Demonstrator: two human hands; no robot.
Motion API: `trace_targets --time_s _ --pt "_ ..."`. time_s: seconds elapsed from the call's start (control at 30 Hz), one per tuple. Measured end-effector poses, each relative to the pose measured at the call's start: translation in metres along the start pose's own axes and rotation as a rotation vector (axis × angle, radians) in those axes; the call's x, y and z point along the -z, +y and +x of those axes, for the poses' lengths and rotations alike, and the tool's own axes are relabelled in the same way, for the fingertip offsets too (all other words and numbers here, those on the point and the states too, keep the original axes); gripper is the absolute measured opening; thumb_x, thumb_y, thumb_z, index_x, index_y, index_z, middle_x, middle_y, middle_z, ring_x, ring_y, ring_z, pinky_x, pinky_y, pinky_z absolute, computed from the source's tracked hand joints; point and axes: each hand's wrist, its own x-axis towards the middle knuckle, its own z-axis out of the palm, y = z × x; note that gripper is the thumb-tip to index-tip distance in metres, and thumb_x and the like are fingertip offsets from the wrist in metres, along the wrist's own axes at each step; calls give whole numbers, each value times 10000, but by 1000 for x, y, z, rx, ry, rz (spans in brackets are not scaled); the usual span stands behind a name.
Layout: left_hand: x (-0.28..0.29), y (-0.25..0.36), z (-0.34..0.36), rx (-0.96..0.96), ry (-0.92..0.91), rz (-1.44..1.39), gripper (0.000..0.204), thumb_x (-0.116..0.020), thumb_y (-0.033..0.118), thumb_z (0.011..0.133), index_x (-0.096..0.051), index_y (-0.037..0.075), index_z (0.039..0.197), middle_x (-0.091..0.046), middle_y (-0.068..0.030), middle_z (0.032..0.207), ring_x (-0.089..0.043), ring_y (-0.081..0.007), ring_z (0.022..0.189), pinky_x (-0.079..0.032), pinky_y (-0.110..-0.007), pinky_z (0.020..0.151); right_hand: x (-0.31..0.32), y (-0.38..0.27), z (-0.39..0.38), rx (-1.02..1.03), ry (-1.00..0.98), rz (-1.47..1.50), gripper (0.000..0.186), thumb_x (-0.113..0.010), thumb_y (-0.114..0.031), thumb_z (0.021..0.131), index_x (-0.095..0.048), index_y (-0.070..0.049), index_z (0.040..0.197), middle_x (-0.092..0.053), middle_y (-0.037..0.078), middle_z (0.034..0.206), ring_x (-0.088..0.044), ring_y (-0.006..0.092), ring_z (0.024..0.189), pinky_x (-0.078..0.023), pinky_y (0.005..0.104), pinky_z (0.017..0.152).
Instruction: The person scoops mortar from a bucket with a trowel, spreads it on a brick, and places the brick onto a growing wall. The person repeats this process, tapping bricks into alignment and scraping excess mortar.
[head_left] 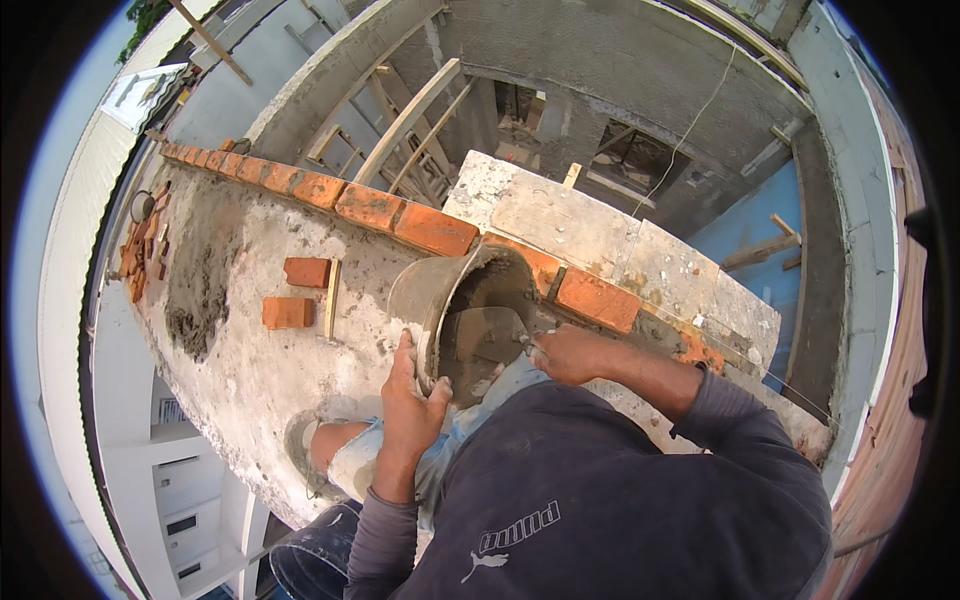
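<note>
A grey, mortar-stained bucket (410, 292) lies tipped toward me beside the brick row, its mouth open and wet grey mortar inside. My left hand (415, 400) grips the near left part of its rim, thumb at the lip. My right hand (568, 352) is closed at the bucket's right side on what looks like a trowel (485, 335), whose grey blade is inside the bucket. My knees in pale, stained jeans are just below the bucket.
A row of orange bricks (366, 206) edges the concrete slab (240, 370), with a pale ledge (540, 200) and a drop into rough rooms beyond. Two loose bricks (287, 312), a wooden stick (332, 298), mortar smears and a brick pile (140, 250) are on the left. A thin string hangs at right.
</note>
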Motion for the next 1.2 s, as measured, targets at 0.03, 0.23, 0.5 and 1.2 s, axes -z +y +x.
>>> trace_targets --time_s 0.03,0.23,0.5,1.2 --pt "-1 2 -1 -43 20 29 598 -731 -7 780 -520 -50 1338 -444 -362 1512 -582 -463 1292 -493 -440 1049 3 6 -3 -35 101 20 401 -480 -267 1019 -621 95 1120 -713 300 982 -698 464 951 -539 549 867" --pt "-13 14 -13 -206 -18 176 493 -755 1 755 -574 -16 1214 -400 -381 1531 -602 -506 1222 -525 -448 985 -17 35 10 -12 -29 147 456 -493 -294 1043 -567 81 1290 -701 268 946 -717 375 871 -574 497 758" --pt "7 -16 -25 -15 59 -235 459 -695 -51 810 -539 -19 1241 -462 -322 1498 -619 -350 1257 -512 -393 998 -77 -15 37 149 -134 886 387 -503 -372 1080 -559 -7 1197 -561 68 771 -566 148 566 -524 323 508" --pt "45 -168 21 562 437 -1061 314 -590 -2 891 -515 -7 1196 -634 -105 1136 -652 -243 1005 -622 -419 866 -84 120 -158 -190 56 1115 372 -661 -308 973 -608 -38 1224 -560 7 702 -516 74 518 -450 290 455"
